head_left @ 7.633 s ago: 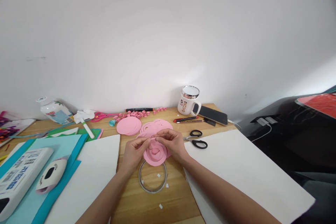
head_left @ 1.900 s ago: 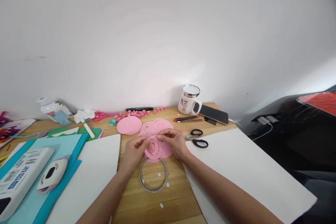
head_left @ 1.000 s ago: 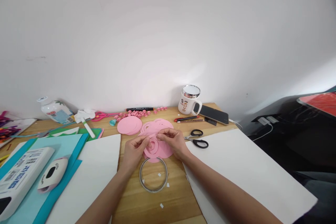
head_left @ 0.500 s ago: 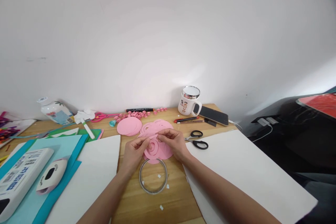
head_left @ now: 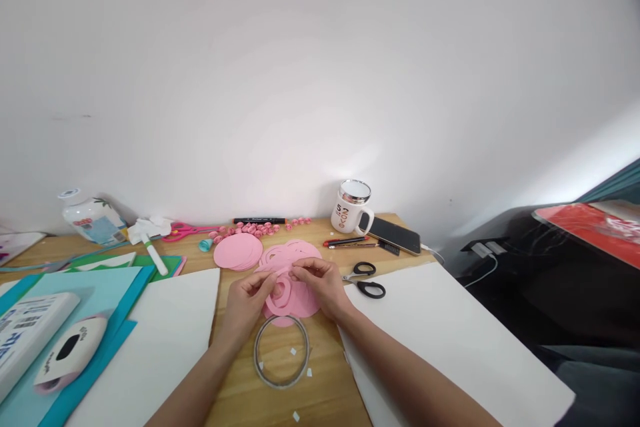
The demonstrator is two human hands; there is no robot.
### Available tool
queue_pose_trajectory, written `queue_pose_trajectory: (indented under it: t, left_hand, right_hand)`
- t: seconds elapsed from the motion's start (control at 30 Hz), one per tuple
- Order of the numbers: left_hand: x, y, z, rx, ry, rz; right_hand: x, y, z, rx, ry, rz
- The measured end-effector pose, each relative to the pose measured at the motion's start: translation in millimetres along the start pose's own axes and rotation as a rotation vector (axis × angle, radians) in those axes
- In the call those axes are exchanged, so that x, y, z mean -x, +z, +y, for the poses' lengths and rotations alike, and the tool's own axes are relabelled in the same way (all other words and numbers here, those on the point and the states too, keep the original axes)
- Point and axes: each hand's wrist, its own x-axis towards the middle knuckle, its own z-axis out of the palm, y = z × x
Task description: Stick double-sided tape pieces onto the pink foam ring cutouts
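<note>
Both of my hands pinch a pink paper spiral (head_left: pixel 281 298) above a pile of pink paper spirals. My left hand (head_left: pixel 243 300) grips its left side between thumb and fingers. Close beside it, my right hand (head_left: pixel 323 283) holds the strip's upper right part with pinched fingertips. Under and behind them spreads the pile of pink cut paper (head_left: pixel 305 253). A stack of pink paper circles (head_left: pixel 237 251) lies to the left of the pile. Nearer to me, a roll of tape (head_left: pixel 257 355) rests flat on the wooden table, with tiny white scraps in and around it.
Black-handled scissors (head_left: pixel 371 289) lie right of my hands. Behind stand a white mug (head_left: pixel 346 213) and a phone (head_left: pixel 397 237). Small rolled pink paper pieces (head_left: pixel 250 230) sit near the wall. White sheets (head_left: pixel 445 340) cover the right side; blue paper (head_left: pixel 100 287) lies left.
The camera view has shifted slightly, so the table's contents appear lower and further left. My hands keep their pinch on the pink spiral and have barely moved relative to it.
</note>
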Motion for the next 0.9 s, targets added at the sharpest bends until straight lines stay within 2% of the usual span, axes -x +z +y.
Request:
queue_pose_trajectory:
  t: [0.17, 0.57, 0.9]
  left_hand:
    - [0.7, 0.4, 1.0, 0.03, -0.019, 0.032]
    - [0.6, 3.2, -5.6, 0.021, 0.04, -0.025]
    - [2.5, 3.0, 3.9, 0.028, 0.061, 0.029]
  right_hand:
    - [1.5, -0.2, 1.7, 0.025, -0.004, -0.025]
    - [3.6, 0.3, -1.9, 0.029, -0.043, -0.004]
    - [1.8, -1.5, -1.3, 0.034, -0.054, -0.02]
